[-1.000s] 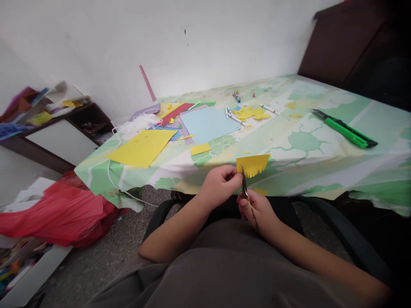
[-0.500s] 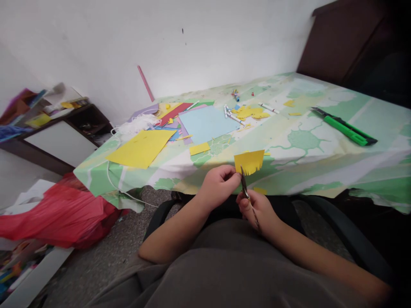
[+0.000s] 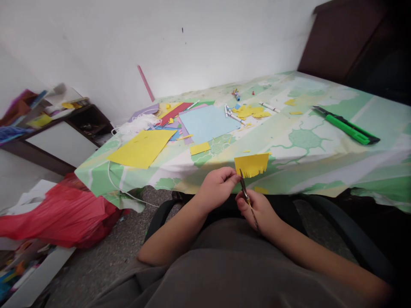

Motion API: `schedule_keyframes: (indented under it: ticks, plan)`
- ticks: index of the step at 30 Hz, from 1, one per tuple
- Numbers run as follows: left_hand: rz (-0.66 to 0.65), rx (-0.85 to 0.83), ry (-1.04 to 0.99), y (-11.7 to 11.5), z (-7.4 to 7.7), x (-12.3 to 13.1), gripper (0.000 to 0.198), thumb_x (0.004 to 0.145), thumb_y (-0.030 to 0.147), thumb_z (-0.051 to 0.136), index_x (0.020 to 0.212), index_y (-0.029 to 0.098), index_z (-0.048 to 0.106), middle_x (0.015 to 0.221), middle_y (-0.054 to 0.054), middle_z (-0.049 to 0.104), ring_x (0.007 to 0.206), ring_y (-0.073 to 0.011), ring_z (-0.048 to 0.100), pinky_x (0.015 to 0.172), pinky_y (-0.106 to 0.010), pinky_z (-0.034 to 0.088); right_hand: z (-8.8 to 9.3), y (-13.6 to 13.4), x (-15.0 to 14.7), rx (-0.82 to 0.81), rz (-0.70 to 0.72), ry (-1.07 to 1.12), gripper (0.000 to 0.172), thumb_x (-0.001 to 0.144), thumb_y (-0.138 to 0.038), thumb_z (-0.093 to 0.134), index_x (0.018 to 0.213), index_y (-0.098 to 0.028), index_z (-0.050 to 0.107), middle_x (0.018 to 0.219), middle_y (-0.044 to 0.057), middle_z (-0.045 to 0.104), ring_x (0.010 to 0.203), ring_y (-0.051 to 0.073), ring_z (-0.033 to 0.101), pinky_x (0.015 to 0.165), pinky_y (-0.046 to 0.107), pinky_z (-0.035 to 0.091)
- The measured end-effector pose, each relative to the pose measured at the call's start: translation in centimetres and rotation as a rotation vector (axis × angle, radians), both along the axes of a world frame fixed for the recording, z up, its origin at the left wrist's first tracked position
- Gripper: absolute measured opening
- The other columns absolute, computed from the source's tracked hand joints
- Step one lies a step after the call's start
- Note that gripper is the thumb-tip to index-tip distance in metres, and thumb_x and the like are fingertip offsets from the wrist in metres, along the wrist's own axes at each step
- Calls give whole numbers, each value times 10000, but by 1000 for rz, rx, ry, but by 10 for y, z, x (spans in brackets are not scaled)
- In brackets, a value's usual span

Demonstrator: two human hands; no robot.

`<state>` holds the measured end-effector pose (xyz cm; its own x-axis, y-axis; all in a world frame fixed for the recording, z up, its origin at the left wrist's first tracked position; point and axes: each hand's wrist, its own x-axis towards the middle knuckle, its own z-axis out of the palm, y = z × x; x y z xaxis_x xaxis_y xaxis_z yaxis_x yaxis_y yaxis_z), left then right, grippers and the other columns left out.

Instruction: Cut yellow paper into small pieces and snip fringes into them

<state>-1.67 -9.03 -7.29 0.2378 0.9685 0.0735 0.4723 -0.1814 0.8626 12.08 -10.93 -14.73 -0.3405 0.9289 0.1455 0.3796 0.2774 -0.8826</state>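
My left hand point(image 3: 215, 187) pinches the left corner of a small yellow paper piece point(image 3: 252, 164) with a fringed lower edge, held up just in front of the table's near edge. My right hand point(image 3: 257, 208) is closed on small scissors point(image 3: 245, 194), whose blades point up at the paper's lower left edge. Both hands sit above my lap.
The table point(image 3: 321, 145) has a green and white patterned cloth. On it lie a large yellow sheet point(image 3: 143, 147), a light blue sheet point(image 3: 207, 123), yellow scraps point(image 3: 250, 112), markers point(image 3: 231, 114) and a green utility knife point(image 3: 346, 126). A red plastic bag point(image 3: 58, 214) lies on the floor at left.
The yellow piece shifted slightly left and back, tilting a little in my left hand. The scissors stayed at its lower left edge. The view moved slightly.
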Motion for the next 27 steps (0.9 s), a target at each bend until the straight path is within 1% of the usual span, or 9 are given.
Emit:
schedule_keyframes:
  ticks: [5, 9, 17, 27]
  plan:
    - [-2, 9, 61, -1, 0, 1, 180, 768, 265, 447, 619, 174, 487, 624, 29, 492, 637, -107, 446, 615, -238, 334, -1, 0, -1, 7, 5, 2, 508, 757, -664, 305, 688, -183, 453, 574, 21, 477, 507, 131, 433, 474, 270, 338]
    - [-22, 13, 72, 0, -2, 1, 172, 766, 254, 447, 620, 175, 492, 626, 31, 500, 641, -106, 455, 612, -235, 334, -2, 0, -1, 28, 5, 11, 530, 751, -687, 277, 668, -188, 435, 558, 20, 467, 498, 130, 424, 465, 270, 331]
    - [-3, 13, 52, 0, -3, 2, 167, 759, 260, 452, 623, 173, 494, 617, 35, 490, 628, -103, 442, 606, -236, 332, 0, 1, -1, 54, -21, -3, 570, 727, -733, 228, 600, -203, 396, 519, 10, 439, 474, 118, 385, 443, 262, 307]
    - [-1, -17, 7, 1, 1, 4, 208, 747, 277, 455, 570, 171, 434, 580, 39, 419, 593, -95, 390, 584, -231, 310, -2, 2, 0, 44, -38, 8, 554, 729, -720, 275, 609, -200, 420, 508, 7, 463, 480, 119, 409, 436, 249, 314]
